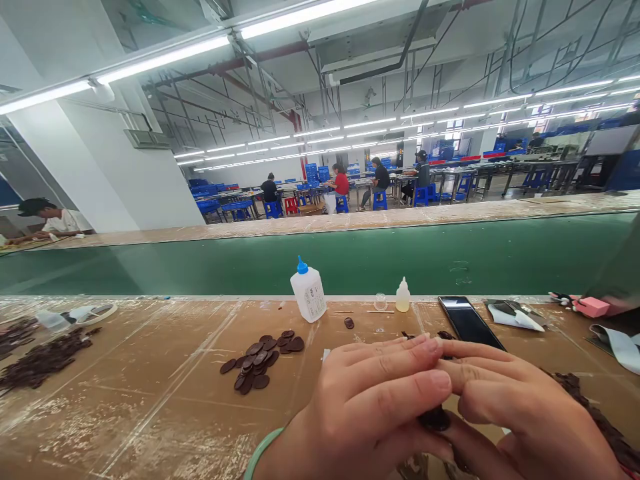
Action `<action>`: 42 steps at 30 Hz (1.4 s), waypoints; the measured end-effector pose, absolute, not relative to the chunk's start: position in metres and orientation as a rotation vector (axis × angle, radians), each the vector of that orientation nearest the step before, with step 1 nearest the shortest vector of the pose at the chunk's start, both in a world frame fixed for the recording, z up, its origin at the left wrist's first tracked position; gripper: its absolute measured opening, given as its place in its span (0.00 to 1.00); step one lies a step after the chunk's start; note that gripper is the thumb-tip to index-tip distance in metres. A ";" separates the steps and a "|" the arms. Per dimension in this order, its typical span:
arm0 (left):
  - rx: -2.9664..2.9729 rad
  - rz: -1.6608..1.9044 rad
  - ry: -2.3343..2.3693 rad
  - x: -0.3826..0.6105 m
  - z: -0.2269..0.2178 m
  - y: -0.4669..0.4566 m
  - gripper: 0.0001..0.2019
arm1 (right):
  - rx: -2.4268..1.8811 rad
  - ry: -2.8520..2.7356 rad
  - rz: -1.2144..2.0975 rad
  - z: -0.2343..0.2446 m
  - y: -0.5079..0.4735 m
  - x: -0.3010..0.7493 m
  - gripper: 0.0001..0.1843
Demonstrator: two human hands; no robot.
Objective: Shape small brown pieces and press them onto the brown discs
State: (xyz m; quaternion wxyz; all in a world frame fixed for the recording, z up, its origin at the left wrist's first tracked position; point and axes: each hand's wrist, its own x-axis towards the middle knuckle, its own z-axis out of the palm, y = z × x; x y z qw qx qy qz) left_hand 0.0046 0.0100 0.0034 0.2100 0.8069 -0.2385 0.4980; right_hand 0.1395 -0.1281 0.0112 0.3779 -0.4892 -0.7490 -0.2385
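My left hand [370, 400], with a pale green bangle [264, 453] at the wrist, meets my right hand [520, 393] at the lower right of the view. Their fingertips come together around a dark, glossy, rounded piece [434, 419]. Both hands are closed on it, and most of it is hidden by the fingers. Left of them lies a loose pile of dark brown oval pieces [257, 360]. One more brown oval [349, 323] rests beyond my left hand. Part of the bench under my hands is covered from sight.
Along the bench's back stand a white bottle with a blue nozzle [309, 293], a small dropper bottle [403, 297] and a little clear cup [381, 302]. A phone [470, 321] lies beyond my right hand. Dark strips [45, 357] are heaped left. Behind runs a green belt [320, 257].
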 end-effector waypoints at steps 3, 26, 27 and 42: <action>2.258 1.379 -0.668 0.005 0.004 0.010 0.21 | -1.258 -1.921 -0.576 0.010 -0.130 0.140 0.20; 2.261 1.360 -0.671 0.005 0.004 0.011 0.21 | -1.261 -1.953 -0.460 0.008 -0.131 0.143 0.18; 2.263 1.360 -0.671 0.005 0.004 0.011 0.21 | -1.259 -1.957 -0.465 0.008 -0.131 0.143 0.19; 2.248 1.386 -0.658 0.006 0.002 0.010 0.21 | -1.257 -1.950 -0.546 0.009 -0.130 0.140 0.19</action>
